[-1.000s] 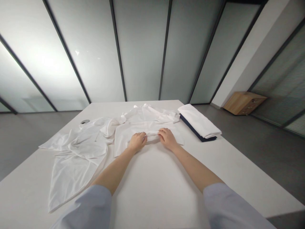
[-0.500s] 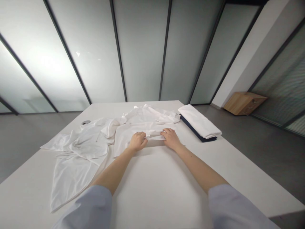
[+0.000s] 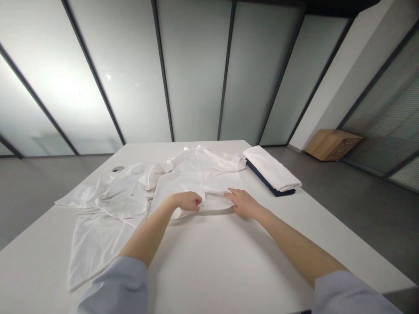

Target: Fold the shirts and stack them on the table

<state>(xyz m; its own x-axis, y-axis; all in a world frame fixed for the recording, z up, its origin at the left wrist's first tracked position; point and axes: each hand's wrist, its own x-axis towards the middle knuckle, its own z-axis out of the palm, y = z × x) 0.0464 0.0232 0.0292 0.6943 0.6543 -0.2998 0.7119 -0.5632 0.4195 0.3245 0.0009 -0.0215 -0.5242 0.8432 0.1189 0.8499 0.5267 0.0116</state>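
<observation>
A thin white shirt [image 3: 188,181] lies spread in the middle of the table, with its collar end away from me and its near edge in front of my hands. At that edge, my left hand [image 3: 188,201] is closed, fingers curled in on the fabric; the exact grip is partly hidden. My right hand [image 3: 245,203] rests on the right part of the same edge, its fingers stretched and apart. Between the two hands the cloth shows a raised crease.
Another crumpled white garment [image 3: 121,205] covers the table's left side. Folded white cloth [image 3: 271,168] lies on a dark navy folded cloth [image 3: 262,176] at the right. A round grey disc [image 3: 118,168] sits at the back left. Beyond the white table [image 3: 229,266] stands a wooden cabinet [image 3: 332,145].
Both hands have come nearer to me, bringing the shirt's near edge along, and the right hand has shifted slightly right. Its fingers have spread out, and the bunched cloth lies flatter.
</observation>
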